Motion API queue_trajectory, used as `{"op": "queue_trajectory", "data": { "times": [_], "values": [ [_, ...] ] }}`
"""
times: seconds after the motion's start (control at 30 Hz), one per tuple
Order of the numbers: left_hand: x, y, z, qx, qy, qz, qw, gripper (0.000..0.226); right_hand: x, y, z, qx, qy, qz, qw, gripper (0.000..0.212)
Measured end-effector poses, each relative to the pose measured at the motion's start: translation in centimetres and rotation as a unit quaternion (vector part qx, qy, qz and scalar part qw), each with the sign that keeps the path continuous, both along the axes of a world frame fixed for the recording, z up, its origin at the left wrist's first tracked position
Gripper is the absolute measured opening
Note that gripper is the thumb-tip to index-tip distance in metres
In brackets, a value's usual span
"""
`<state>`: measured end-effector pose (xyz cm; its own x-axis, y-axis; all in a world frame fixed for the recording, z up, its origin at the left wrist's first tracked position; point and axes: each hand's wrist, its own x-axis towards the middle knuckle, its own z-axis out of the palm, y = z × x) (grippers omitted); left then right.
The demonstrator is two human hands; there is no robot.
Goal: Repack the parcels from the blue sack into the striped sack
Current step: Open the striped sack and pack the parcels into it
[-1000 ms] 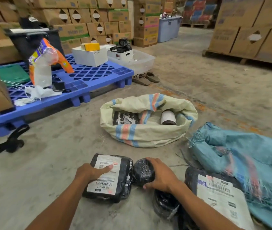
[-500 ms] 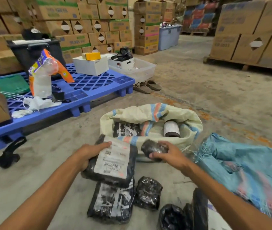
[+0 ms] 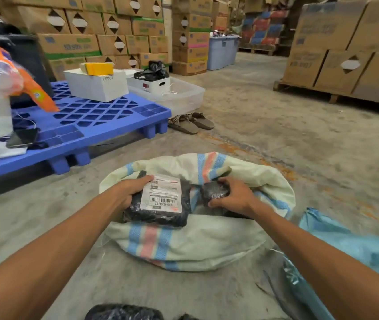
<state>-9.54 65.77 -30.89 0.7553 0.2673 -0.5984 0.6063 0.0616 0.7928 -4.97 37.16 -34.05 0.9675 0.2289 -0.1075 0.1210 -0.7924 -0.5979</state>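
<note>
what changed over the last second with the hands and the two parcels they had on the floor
Both parcels were lifted off the floor and carried forward. The left hand now holds the labelled parcel over the open mouth of the striped sack, and the right hand holds the small black parcel beside it. Neither has been let go. The striped sack and the blue sack lie where they were.

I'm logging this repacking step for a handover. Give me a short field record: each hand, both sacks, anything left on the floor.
left hand: grips labelled black parcel over the opening of the striped sack
right hand: grips small black parcel over the same opening
striped sack: open, on the floor
blue sack: on the floor, to the right
floor: loose black parcel at the near edge
</note>
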Motion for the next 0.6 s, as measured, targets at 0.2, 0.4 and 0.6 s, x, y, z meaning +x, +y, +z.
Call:
{"op": "queue_trajectory", "data": {
  "times": [0.2, 0.4, 0.6],
  "values": [
    [3.2, 2.2, -4.5, 0.109, -0.041, 0.072, 0.991, 0.055, 1.6, 2.3, -4.1, -0.147, -0.085, 0.055, 0.984, 0.096],
    [3.1, 2.4, -7.4, 0.435, 0.003, 0.017, 0.900, 0.074, 0.3, 1.1, -7.9, -0.362, -0.154, 0.090, 0.915, 0.094],
    [0.3, 0.2, -5.8, 0.547, -0.021, -0.029, 0.836, 0.061, -1.0, 0.8, -5.1, -0.261, -0.073, 0.108, 0.956, 0.095]
  ]
}}
